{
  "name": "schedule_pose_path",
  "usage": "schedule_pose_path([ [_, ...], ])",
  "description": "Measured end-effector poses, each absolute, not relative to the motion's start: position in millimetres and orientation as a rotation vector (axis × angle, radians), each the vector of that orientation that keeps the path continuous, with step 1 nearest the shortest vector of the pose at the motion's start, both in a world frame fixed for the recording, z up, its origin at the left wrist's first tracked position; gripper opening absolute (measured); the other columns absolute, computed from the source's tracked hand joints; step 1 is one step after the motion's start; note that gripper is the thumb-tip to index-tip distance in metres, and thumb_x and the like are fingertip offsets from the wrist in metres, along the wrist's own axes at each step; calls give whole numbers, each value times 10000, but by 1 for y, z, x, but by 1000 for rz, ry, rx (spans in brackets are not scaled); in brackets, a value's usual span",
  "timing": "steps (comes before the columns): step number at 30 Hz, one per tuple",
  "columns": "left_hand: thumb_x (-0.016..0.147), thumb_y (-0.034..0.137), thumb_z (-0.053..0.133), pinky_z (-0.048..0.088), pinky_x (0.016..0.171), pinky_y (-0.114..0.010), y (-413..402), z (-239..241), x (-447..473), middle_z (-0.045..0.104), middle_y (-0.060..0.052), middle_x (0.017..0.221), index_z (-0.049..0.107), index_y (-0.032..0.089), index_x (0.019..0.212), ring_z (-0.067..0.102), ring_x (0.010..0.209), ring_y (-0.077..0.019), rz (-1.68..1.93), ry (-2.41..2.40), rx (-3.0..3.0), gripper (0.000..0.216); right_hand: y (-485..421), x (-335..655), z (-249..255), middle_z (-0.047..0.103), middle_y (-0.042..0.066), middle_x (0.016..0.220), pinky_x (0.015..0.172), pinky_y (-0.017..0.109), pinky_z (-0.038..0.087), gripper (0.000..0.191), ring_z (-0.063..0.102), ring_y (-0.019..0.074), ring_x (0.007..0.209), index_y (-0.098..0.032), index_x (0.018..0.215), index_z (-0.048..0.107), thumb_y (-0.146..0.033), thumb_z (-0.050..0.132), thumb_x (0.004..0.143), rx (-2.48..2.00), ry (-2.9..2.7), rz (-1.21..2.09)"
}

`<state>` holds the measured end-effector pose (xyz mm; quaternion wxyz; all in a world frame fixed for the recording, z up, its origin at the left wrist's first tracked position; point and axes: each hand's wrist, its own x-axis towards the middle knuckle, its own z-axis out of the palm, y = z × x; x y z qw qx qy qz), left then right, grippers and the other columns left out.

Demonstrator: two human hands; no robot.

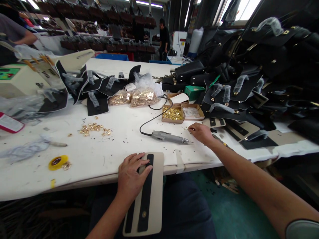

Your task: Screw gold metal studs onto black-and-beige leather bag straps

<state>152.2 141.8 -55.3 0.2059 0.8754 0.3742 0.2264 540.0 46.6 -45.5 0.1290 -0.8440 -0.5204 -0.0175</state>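
Note:
My left hand lies on a beige panel with two black straps, its thumb and forefinger apart over the longer black strap. The panel overhangs the table's front edge above my lap. A round brass-coloured fitting sits near that strap's lower end. My right hand is at the tabletop with its fingertips pinched together beside a few tiny gold pieces; what lies between them is too small to make out. Between my hands, a grey electric screwdriver rests on the table, its bit pointing right.
Behind my right hand are a carton of small gold parts and a box with a clear bag. Gold rings lie left, near a yellow tape roll. Black bags pile up right; a machine stands left.

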Motion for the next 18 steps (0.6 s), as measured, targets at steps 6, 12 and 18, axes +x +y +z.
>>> schedule_pose_path([
  [6,823,377,732,443,1063,-548,142,-54,152,719,6,1275,788,328,968,547,1256,-324,631,1035,2447,163,44,534,-45,758,35,1069,764,267,446,244,655,211,962,-257,963,792,-295,554,927,-2491,-1508,-48],
  [12,829,380,729,441,1061,-549,142,-55,152,714,12,1284,788,332,974,541,1265,-327,616,1043,2447,164,44,537,-42,757,31,1050,805,256,468,247,663,197,960,-261,953,803,-276,558,924,-2457,-1570,33],
  [18,829,381,728,446,1054,-548,141,-53,152,718,12,1276,789,330,970,544,1261,-328,618,1046,2442,162,40,545,-43,768,38,1048,870,273,493,245,684,203,964,-236,992,799,-251,563,926,-2397,-1531,58],
])
